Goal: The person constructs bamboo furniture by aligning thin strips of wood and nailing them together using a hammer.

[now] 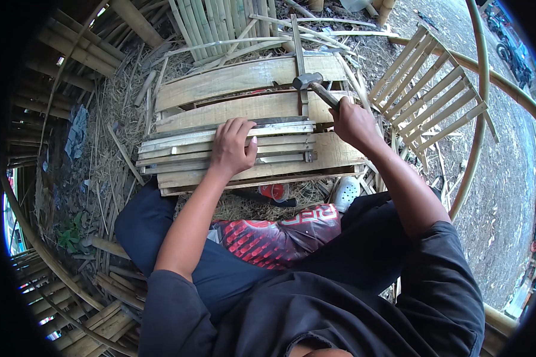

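"What's off to the left of the plank bench (232, 110)?"

"A crumpled blue-grey sheet (76, 134), well apart from it. Then come the narrow slats (280, 130), side by side on the bench's near half, left ends jutting past its left edge."

"And the left hand (233, 147)?"

"On those slats, a little left of the bench's middle. The fingers lie across them, not wrapped round any as far as I can see; the thumb sits apart. I'd press evenly, so nothing bounces, and keep all 5 fingertips out of the hammer's path."

"Where's the hammer (319, 90)?"

"Over the bench's right half, its head by a thin strip (299, 50) that runs out past the far edge. I can't tell whether those 2 touch."

"So the right hand (354, 122) has it?"

"Yes, at the bench's right edge, fingers clenched round the handle. For a clean blow I'd bring the face down flat, start with 1 or 2 light taps, and let the wrist do the swinging."

"Any obstacles?"

"Right of the bench there's a slatted frame (432, 95), and beyond it a bamboo hoop (481, 119). I'd keep the backswing short of both."
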A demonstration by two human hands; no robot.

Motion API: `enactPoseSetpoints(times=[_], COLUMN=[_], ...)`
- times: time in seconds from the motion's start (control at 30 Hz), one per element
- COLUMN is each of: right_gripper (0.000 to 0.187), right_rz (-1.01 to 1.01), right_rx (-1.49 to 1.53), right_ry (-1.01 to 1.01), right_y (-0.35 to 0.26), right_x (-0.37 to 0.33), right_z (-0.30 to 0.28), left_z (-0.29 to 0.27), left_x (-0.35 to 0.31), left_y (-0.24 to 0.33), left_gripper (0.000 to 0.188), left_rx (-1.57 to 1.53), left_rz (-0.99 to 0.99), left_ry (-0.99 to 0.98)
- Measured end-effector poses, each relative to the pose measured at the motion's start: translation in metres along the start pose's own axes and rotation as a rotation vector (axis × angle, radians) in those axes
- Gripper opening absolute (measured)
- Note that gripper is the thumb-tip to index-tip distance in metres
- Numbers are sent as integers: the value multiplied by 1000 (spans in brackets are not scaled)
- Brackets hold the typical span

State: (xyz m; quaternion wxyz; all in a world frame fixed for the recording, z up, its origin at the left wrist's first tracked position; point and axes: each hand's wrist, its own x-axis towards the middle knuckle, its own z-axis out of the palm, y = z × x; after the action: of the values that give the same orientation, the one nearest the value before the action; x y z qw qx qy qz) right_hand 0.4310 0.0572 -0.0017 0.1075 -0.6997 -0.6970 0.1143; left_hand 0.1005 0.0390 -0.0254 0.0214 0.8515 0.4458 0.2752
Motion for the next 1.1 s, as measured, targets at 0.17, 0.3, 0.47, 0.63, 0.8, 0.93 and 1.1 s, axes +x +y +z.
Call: enactPoseSetpoints(times=[0.17,0.3,0.47,0.63,0.8,0.93,1.1], right_gripper=[34,32,32,31,30,30,31], right_rz=[1,-18,-22,-30,-40,-66,-46], right_rx=[66,52,62,64,84,79,78], right_ry=[8,-20,-35,-26,-32,-37,-60], right_y=[3,4,-1,6,1,2,0], right_x=[2,3,2,3,0,0,1], right_z=[5,5,2,6,0,2,-1], left_z=[-12,-16,3,11,20,22,0], left_x=[-2,16,40,56,60,63,69], left_y=[-7,7,18,12,9,8,1], left_gripper=[20,22,23,14,8,15,22], left_rx=[-25,-57,-300,-339,-353,-200,-377], left_rz=[-22,24,-207,-332,-447,-212,-248], left_ry=[-34,-39,-232,-303,-386,-301,-377])
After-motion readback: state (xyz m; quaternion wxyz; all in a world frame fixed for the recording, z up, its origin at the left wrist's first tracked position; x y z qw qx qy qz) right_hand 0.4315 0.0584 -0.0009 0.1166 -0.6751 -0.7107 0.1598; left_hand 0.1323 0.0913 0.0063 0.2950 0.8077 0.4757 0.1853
